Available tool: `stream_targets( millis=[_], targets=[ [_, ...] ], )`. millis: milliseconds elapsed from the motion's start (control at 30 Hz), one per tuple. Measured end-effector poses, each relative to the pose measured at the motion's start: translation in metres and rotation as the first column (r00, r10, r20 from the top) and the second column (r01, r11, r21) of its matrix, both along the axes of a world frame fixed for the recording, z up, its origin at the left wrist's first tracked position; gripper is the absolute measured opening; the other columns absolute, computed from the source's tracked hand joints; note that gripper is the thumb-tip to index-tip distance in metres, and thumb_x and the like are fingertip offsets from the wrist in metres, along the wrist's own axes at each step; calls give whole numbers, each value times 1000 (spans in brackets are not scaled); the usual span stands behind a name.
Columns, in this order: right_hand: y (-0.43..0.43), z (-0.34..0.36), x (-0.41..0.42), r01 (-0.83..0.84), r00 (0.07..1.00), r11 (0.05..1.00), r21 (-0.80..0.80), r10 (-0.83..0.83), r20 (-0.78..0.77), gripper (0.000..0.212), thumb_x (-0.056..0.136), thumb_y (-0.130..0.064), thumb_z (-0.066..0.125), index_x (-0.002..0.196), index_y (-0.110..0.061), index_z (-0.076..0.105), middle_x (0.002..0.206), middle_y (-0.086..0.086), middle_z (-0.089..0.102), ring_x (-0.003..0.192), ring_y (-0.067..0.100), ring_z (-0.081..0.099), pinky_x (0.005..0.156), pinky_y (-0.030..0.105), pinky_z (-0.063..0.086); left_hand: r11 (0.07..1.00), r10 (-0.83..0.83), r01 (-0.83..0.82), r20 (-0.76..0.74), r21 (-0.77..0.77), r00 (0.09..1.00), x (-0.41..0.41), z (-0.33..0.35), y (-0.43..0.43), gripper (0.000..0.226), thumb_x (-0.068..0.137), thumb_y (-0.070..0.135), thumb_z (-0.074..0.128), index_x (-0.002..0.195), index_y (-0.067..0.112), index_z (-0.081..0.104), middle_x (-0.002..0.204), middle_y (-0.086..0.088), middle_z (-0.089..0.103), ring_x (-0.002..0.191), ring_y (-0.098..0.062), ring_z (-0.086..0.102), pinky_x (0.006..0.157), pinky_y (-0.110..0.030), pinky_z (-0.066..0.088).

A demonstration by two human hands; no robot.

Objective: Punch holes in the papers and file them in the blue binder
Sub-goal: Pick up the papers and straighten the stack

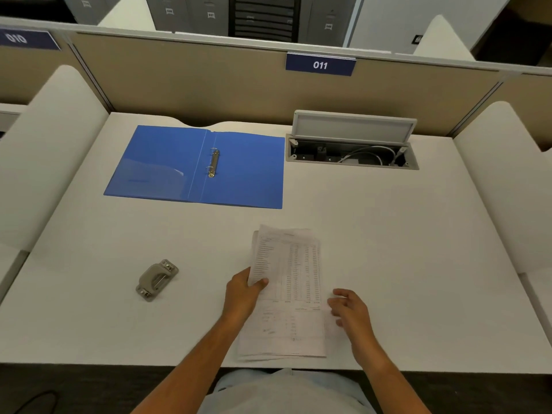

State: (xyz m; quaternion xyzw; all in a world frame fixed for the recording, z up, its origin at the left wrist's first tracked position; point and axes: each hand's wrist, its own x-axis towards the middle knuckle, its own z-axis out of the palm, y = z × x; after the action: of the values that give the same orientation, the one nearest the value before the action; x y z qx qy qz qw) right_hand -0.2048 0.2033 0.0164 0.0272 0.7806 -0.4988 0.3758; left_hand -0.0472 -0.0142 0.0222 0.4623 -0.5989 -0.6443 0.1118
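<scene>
head | 1 binder (245, 171), 1 punch (156, 279), 1 paper stack (292, 264) | left hand (243, 294) pinches it | right hand (349, 309) relaxed

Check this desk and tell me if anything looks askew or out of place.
The papers the left hand holds are unsquared, sheet edges fanning at top and bottom. The hole punch lies skewed to the desk edge. The cable hatch lid at the back stands open, wires showing.
</scene>
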Motion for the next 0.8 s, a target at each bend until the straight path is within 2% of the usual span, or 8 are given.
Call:
stream_targets(
  millis=[67, 133, 233, 367, 500, 633, 700, 800],
  targets=[
    [1, 6, -6, -1, 1000, 1000, -29, 1, -12, 30, 99, -20, 79, 124, -29, 66, 127, 10, 72, 112, 25, 69, 83, 35, 57, 999, -41, 39, -48, -26, 998, -1, 15, -2, 25, 102, 27, 74, 115, 48, 71, 106, 27, 79, 95, 3, 77, 71, -13, 61],
    [-1, 18, -13, -30, 999, 996, -84, 27, -37, 52, 90, -31, 88, 134, -30, 63, 134, 3, 68, 120, 22, 68, 88, 37, 59, 995, -103, 101, -97, -27, 990, -1, 32, -6, 26, 103, 33, 72, 128, 40, 72, 114, 20, 81, 104, -4, 78, 78, -17, 63],
    [-5, 47, -23, -140, 990, 961, -237, 133, -46, 79, 76, -47, 93, 146, -35, 57, 139, -6, 73, 126, 19, 71, 99, 40, 63, 982, -185, 186, -175, -9, 967, 3, 58, -14, 29, 104, 32, 71, 132, 29, 73, 121, 9, 81, 108, -12, 79, 84, -26, 66],
    [-13, 84, -32, -216, 976, 879, -426, 210, -62, 64, 76, -36, 99, 135, -28, 74, 134, 6, 79, 125, 25, 75, 97, 38, 65, 981, -195, 186, -220, -58, 956, 7, 94, -20, 23, 103, 24, 72, 126, 25, 76, 117, 5, 82, 106, -18, 79, 83, -27, 66],
    [-29, 122, -29, -209, 975, 840, -501, 141, -170, 36, 87, -14, 90, 118, -30, 84, 123, 4, 83, 117, 26, 78, 91, 32, 66, 971, -207, 160, -290, -176, 934, 8, 129, -23, 23, 96, 21, 79, 113, 36, 83, 112, 7, 84, 104, -20, 79, 81, -26, 65],
    [-39, 154, -21, -193, 963, 792, -579, 40, -267, 35, 92, -10, 84, 117, -35, 80, 115, 0, 83, 110, 18, 78, 90, 25, 63, 964, -150, 56, -359, -261, 921, 8, 155, -23, 19, 78, 46, 84, 97, 49, 83, 97, 7, 83, 95, -24, 77, 77, -36, 68],
    [-41, 162, -14, -177, 957, 785, -594, -4, -290, 37, 91, -14, 84, 114, -44, 81, 113, -5, 84, 108, 12, 79, 88, 20, 62, 961, -110, -3, -393, -276, 913, 8, 156, -18, 23, 74, 47, 84, 97, 52, 82, 94, 9, 82, 93, -21, 77, 77, -35, 68],
    [-42, 159, -2, -171, 936, 799, -576, -50, -348, 39, 89, -19, 84, 109, -52, 82, 109, -13, 86, 103, 6, 80, 86, 17, 61, 964, -35, -79, -414, -255, 909, 6, 149, -3, 28, 75, 39, 87, 103, 38, 83, 96, 4, 83, 91, -21, 77, 78, -42, 69]
  ],
)
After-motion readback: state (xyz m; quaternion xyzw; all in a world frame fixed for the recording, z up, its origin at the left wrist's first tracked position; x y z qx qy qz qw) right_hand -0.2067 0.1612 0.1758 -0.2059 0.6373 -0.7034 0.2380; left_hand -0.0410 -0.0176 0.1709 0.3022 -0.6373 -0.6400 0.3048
